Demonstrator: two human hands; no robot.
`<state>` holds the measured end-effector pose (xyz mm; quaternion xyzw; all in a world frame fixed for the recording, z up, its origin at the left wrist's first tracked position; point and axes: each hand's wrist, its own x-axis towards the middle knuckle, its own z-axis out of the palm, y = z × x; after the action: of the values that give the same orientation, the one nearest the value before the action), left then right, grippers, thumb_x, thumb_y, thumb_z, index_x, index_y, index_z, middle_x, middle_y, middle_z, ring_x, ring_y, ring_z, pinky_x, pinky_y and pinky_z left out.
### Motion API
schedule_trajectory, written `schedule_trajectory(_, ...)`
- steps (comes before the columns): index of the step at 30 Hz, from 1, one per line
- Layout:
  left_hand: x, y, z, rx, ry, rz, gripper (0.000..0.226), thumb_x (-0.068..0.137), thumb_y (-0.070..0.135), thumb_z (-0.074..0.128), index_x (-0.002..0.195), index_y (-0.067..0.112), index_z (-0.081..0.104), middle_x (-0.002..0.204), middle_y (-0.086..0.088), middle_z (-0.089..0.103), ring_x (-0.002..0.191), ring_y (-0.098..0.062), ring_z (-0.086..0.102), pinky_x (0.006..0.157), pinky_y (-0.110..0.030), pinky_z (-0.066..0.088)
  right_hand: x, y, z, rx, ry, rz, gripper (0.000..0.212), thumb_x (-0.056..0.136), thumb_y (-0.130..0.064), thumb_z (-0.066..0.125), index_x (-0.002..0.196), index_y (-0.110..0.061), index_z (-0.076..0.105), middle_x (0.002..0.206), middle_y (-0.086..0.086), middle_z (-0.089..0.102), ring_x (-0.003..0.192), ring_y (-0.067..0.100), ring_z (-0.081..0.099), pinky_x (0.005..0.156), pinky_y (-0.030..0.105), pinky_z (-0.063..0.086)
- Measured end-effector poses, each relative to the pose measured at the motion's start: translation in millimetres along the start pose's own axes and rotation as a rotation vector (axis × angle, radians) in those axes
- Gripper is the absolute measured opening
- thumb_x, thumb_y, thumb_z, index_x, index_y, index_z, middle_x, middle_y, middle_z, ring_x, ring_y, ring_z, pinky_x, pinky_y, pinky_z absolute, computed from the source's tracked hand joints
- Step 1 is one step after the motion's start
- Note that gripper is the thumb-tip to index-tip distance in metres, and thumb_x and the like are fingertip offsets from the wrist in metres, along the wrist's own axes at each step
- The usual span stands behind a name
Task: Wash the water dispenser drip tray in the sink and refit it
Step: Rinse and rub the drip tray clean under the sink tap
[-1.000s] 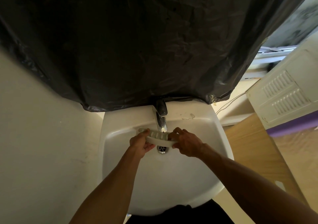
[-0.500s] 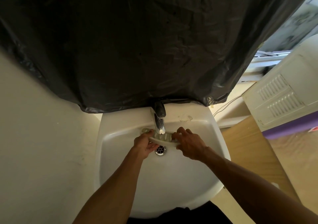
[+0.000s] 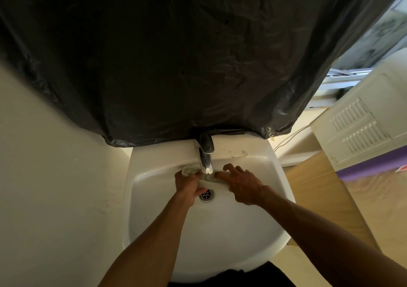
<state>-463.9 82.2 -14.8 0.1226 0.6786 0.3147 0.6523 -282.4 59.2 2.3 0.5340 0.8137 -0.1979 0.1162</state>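
Observation:
A pale, slotted drip tray (image 3: pixel 209 182) is held low inside the white sink (image 3: pixel 220 238), directly under the chrome tap (image 3: pixel 206 154). My left hand (image 3: pixel 190 186) grips the tray's left end, just above the drain (image 3: pixel 206 195). On the tray's right end rests my right hand (image 3: pixel 241 184), fingers spread over the top and wrapping its edge. The tap spout and both hands hide much of the tray. I cannot tell whether water is running.
A large black plastic sheet (image 3: pixel 176 55) hangs over the wall above the sink, down to the tap's base. A cream wall (image 3: pixel 55 176) stands at the left. At the right are a wooden surface (image 3: pixel 319 187) and a white vented appliance (image 3: pixel 361 132).
The tray has tilted and moved a little further back under the spout. Both hands shifted with it; my right hand's fingers spread wider over its right end.

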Motion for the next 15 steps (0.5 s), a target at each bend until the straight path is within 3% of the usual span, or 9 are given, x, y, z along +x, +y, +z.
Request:
schedule_trajectory(4,-1,0,-4,-0.068,0.014,0.007,0.040,0.083,0.005,0.074,0.111,0.019,0.049,0.116,-0.018,0.061,0.105,-0.040,0.065,0.064,-0.042,0.059,7,-5,-5,0.037,-0.001,0.002,0.067,0.084,-0.018,0.066,0.139,-0.032,0.031,0.141,0.005,0.034,0.113,0.023,0.047,0.081,0.031,0.050)
schedule_trajectory(8,1,3,-10,-0.101,0.043,-0.018,0.043,0.084,0.005,0.073,0.117,0.017,0.047,0.120,-0.019,0.059,0.108,-0.041,0.063,0.059,-0.042,0.058,11,-10,-8,0.019,-0.017,-0.017,0.064,0.085,-0.016,0.064,0.139,-0.033,0.034,0.139,0.006,0.036,0.112,0.023,0.046,0.080,0.030,0.048)
schedule_trajectory(11,4,5,-16,-0.063,0.032,-0.027,0.047,0.084,0.010,0.073,0.125,0.010,0.050,0.118,-0.020,0.061,0.102,-0.041,0.066,0.053,-0.039,0.058,10,-13,-5,-0.001,-0.029,-0.049,0.066,0.087,-0.013,0.060,0.142,-0.034,0.031,0.139,0.007,0.034,0.112,0.024,0.046,0.079,0.030,0.047)
schedule_trajectory(15,6,6,-22,-0.026,-0.018,-0.055,0.032,0.087,0.017,0.072,0.111,0.008,0.053,0.103,-0.017,0.061,0.089,-0.036,0.067,0.064,-0.044,0.060,9,-11,-1,0.077,-0.045,-0.025,0.063,0.087,-0.011,0.060,0.140,-0.033,0.036,0.140,0.002,0.037,0.112,0.022,0.048,0.083,0.030,0.049)
